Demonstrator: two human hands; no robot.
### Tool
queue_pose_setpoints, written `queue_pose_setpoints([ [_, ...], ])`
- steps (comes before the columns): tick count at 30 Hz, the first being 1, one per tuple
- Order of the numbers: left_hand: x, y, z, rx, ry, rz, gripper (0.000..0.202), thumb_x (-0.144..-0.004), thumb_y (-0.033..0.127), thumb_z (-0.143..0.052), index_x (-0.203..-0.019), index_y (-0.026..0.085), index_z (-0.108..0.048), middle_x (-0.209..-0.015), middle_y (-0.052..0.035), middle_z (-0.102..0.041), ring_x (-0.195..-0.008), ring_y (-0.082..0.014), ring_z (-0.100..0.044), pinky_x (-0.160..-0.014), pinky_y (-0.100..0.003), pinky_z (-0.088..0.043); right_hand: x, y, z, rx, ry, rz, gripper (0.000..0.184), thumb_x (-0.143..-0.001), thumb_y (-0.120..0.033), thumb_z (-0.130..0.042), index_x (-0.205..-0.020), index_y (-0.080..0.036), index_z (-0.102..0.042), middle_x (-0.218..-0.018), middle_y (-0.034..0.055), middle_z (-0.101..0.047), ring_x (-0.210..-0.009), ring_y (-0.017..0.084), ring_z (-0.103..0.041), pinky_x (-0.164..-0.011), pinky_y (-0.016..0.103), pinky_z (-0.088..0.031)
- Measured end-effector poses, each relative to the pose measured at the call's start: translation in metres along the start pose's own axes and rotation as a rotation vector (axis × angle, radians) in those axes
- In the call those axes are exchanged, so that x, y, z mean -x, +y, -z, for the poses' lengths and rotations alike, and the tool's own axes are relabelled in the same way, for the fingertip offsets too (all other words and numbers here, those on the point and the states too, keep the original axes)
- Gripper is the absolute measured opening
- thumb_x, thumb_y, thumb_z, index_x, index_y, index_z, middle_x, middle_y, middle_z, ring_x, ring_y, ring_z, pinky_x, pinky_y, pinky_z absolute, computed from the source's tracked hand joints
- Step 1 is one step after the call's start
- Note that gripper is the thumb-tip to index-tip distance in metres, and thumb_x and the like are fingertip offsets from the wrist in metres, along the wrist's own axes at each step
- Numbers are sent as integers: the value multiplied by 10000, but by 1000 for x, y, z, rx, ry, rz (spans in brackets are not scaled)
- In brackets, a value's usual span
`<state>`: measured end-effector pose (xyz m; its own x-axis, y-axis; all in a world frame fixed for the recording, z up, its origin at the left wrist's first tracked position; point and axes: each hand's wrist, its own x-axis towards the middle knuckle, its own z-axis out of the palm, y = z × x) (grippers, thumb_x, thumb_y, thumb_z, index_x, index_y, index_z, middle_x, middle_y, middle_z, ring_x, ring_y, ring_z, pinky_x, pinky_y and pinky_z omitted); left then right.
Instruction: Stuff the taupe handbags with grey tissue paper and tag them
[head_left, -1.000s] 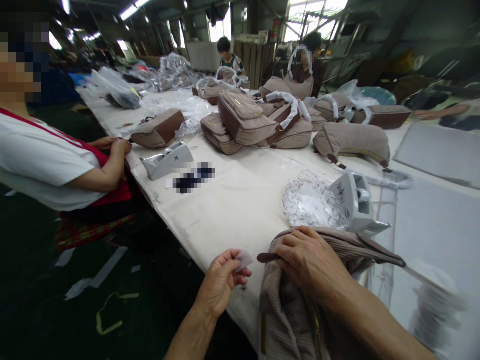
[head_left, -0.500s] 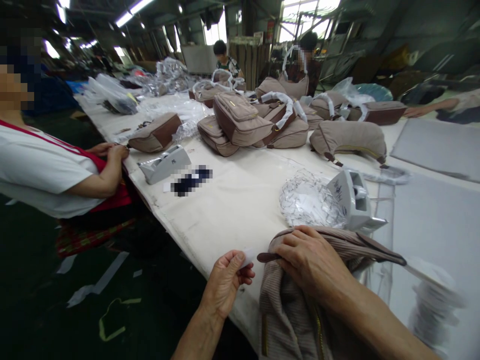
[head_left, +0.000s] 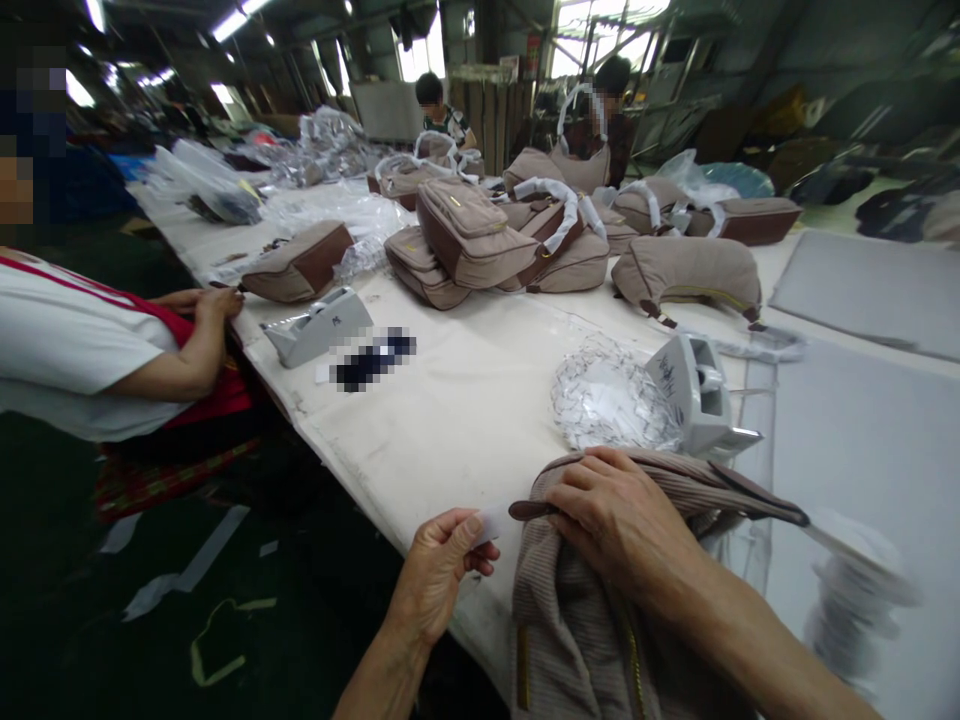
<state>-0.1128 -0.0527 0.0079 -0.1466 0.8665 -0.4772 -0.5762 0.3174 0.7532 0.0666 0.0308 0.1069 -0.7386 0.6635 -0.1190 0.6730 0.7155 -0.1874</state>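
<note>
Between thumb and fingers, my left hand (head_left: pixel 448 560) pinches a small white slip (head_left: pixel 491 524), translucent like paper or film. Just to the right of the slip, a dark brown leather tab (head_left: pixel 530 510) sticks out from the taupe striped bag (head_left: pixel 555 610). My right hand (head_left: pixel 611 515) is closed over the top edge of this bag, next to the tab, with the fingertips partly hidden in the fabric. Gold zips show on the bag's front. Beyond it stands a grey tape dispenser (head_left: pixel 697 395) beside a round pile of clear plastic pieces with thin dark strings (head_left: pixel 611 400).
Several taupe bags (head_left: pixel 480 235) with wrapped handles lie across the white table (head_left: pixel 442 410). A second tape dispenser (head_left: pixel 319 325) stands near the left edge, by a person in a red apron (head_left: pixel 187 350). A blurred wrapped roll (head_left: pixel 859 590) is at right.
The view has shifted slightly, so things sit a little further left. The white slip in my left hand now lies nearer the leather tab. A co-worker's arm at far right has left view.
</note>
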Motion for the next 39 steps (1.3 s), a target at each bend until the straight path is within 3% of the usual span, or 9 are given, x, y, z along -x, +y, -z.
queue_pose_setpoints([
  [5, -2, -3, -3, -18, -19, -1, 323, -599, 394, -813, -709, 119, -683, -608, -22, -636, -550, -132, -600, -482, -218, -456, -1, 0, -2, 18, 14, 13, 76, -854, -203, -584, -817, -200, -651, -830, 3, -640, -826, 181, -544, -866, 366, -310],
  [12, -6, 7, -25, -158, -133, -14, 307, -703, 395, -729, -807, 108, -687, -676, -37, -654, -552, -115, -586, -508, -211, -460, -7, -9, -12, 127, 73, 95, 63, -831, -228, -628, -777, -199, -640, -787, 0, -640, -773, 189, -555, -787, 363, -369],
  [14, -10, 11, -30, -211, -170, -12, 277, -717, 377, -713, -785, 112, -672, -675, -27, -646, -552, -112, -582, -512, -209, -457, 0, -9, -10, 182, 185, 116, 41, -830, -204, -616, -820, -183, -650, -819, 16, -647, -814, 205, -560, -858, 391, -364],
  [18, -17, 14, -34, -266, -197, -17, 252, -720, 364, -696, -749, 117, -656, -666, -25, -643, -571, -113, -583, -521, -201, -440, 23, 2, 0, 264, 486, 90, 245, -913, -164, -407, -974, -140, -643, -974, 75, -652, -1037, 271, -517, -1037, 501, -214],
  [23, -27, 17, -43, -250, -278, 19, 285, -692, 381, -709, -779, 112, -673, -632, -23, -633, -561, -102, -559, -541, -199, -432, 30, 8, -4, 112, 457, 133, 388, -976, -195, -270, -871, -182, -644, -890, 21, -653, -901, 185, -549, -879, 348, -351],
  [30, -32, 32, -60, -289, -282, -54, 244, -657, 322, -718, -749, 99, -679, -591, -3, -599, -516, -76, -502, -548, -201, -423, 16, 3, -7, 78, 456, 178, 328, -959, -162, -303, -885, -178, -622, -877, 20, -656, -845, 193, -572, -804, 351, -390],
  [33, -30, 37, -59, -321, -298, -65, 223, -665, 312, -712, -741, 106, -672, -585, 4, -598, -501, -71, -495, -533, -196, -410, 8, 4, -6, 43, 485, 191, 242, -920, -127, -363, -1004, -141, -590, -901, 52, -659, -794, 183, -588, -716, 316, -438],
  [39, -30, 37, -47, -327, -261, -77, 189, -667, 298, -694, -702, 118, -650, -547, 17, -586, -490, -76, -491, -524, -196, -396, 1, -8, -17, 88, 549, 141, 268, -904, -114, -377, -1103, -72, -551, -873, 95, -661, -770, 197, -591, -681, 318, -469],
])
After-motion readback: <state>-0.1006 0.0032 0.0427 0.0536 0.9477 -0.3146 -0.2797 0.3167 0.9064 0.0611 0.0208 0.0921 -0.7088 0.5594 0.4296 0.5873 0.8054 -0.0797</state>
